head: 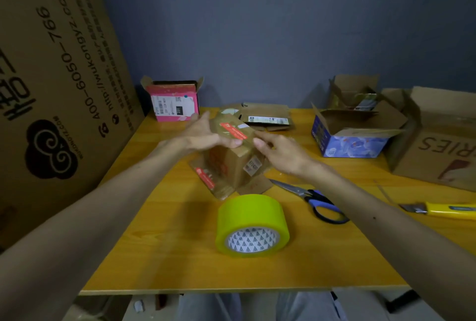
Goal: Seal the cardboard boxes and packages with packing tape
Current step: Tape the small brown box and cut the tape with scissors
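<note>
A small brown cardboard box [233,163] with red labels stands tilted at the middle of the yellow wooden table [167,243]. My left hand [203,135] lies across the box's top flap from the left, thumb on the flap's near edge. My right hand [278,150] meets the box from the right, thumb near the top edge and fingers curled against its right side. A roll of yellow-green packing tape [251,225] lies on its side in front of the box, untouched.
Blue-handled scissors [314,199] and a yellow utility knife [443,210] lie at the right. An open pink box [175,100], a flat brown package [265,115], an open blue box [353,137] and larger open cartons [435,140] sit behind. A big carton [51,75] leans at the left.
</note>
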